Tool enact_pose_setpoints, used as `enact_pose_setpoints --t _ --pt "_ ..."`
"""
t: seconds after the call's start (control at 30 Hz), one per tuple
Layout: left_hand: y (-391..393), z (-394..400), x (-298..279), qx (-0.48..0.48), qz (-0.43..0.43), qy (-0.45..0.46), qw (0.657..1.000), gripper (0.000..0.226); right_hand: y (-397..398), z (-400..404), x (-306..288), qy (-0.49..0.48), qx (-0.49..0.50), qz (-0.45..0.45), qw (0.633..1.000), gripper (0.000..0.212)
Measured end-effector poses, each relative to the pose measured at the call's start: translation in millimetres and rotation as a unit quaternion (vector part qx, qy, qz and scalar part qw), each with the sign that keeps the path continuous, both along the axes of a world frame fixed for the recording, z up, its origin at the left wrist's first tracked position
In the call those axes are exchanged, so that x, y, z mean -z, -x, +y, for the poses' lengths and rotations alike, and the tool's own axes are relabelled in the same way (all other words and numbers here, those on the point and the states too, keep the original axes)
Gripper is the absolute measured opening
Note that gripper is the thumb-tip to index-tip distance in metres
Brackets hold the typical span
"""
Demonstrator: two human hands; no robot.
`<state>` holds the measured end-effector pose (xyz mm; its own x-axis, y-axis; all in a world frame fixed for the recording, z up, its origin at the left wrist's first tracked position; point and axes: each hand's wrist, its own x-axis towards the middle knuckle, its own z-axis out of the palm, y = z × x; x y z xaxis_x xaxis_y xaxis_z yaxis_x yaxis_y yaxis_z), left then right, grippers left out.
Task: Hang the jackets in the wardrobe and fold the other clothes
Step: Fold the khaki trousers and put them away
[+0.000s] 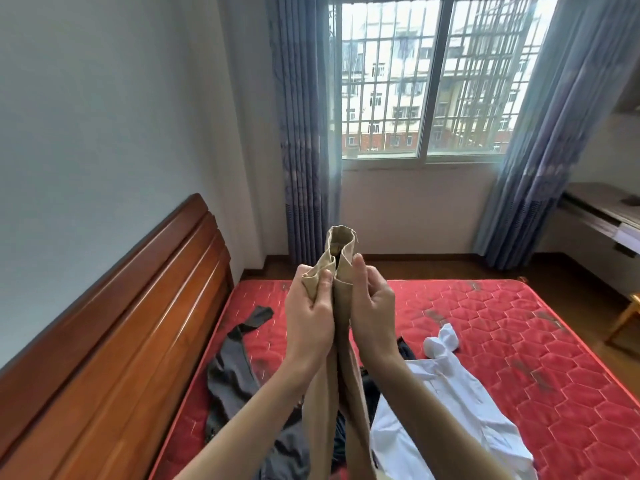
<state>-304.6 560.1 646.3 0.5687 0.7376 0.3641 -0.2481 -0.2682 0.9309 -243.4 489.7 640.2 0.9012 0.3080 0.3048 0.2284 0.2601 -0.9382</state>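
Note:
I hold a pair of tan trousers (pixel 341 251) up in front of me, leg ends at the top, the rest hanging down between my forearms. My left hand (pixel 310 317) grips one leg end, thumb pressed on the cloth. My right hand (pixel 372 313) pinches the other leg end beside it. Below on the red mattress (pixel 502 327) lie a dark grey garment (pixel 230 372) at the left and a white shirt (pixel 446 403) at the right. No wardrobe is in view.
A wooden headboard (pixel 131 327) runs along the left wall. Beyond the bed are a barred window (pixel 429 81) with blue curtains (pixel 304 140). A desk (pixel 602 216) and a wooden stool (pixel 627 317) stand at the right.

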Motion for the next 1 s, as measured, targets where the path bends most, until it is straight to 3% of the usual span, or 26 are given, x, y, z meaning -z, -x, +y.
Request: enact_pose_setpoints --t 0.1,0.2,0.37,0.43,0.5,0.57,0.63,0.73,0.8,0.9,1.0 --pt "7.6 -5.4 0.3 0.022 -0.016 0.006 1.0 0.031 18.2 -7.4 7.7 -0.042 -0.05 0.013 0.998 0.051" --pt "16.1 -9.7 4.0 0.081 -0.014 0.012 0.997 0.049 29.4 -11.4 12.5 -0.049 -0.058 0.01 0.997 0.044" --pt "22.5 7.4 9.5 0.112 -0.021 0.021 0.993 0.012 27.2 -23.5 21.1 -0.076 -0.109 -0.015 0.991 0.039" --pt "26.3 18.1 7.8 0.138 -0.02 0.053 0.989 0.015 13.0 -31.0 25.9 -0.026 -0.049 -0.106 0.993 0.033" --pt "30.4 25.9 4.7 0.178 -0.027 0.075 0.981 0.021 -9.4 -36.6 31.6 0.035 0.022 -0.148 0.988 0.041" --pt "35.6 32.8 -1.3 0.222 -0.036 0.106 0.969 0.023 -30.3 -43.3 28.2 0.072 0.018 -0.12 0.99 0.069" --pt "40.1 39.7 -11.3 0.267 -0.033 0.136 0.954 0.023 -47.1 -48.6 19.6 0.091 -0.058 -0.08 0.991 0.082" --pt "42.7 48.5 -27.2 0.3 -0.025 0.164 0.939 0.024 -57.7 -48.8 1.1 0.103 -0.156 -0.021 0.982 0.063" --pt "42.6 54.7 -35.1 0.273 -0.009 0.125 0.954 0.025 -59.7 -44.7 -5.8 0.099 -0.112 -0.029 0.988 0.05" --pt "41.3 65.8 -38.7 0.21 0.049 -0.022 0.976 0.039 -55.3 -40.1 -12.2 0.048 -0.042 -0.067 0.996 0.02" --pt "37.0 71.9 -28.3 0.219 0.09 -0.146 0.961 0.072 -51.6 -44.5 -19.0 0.035 0.017 -0.1 0.994 0.026"
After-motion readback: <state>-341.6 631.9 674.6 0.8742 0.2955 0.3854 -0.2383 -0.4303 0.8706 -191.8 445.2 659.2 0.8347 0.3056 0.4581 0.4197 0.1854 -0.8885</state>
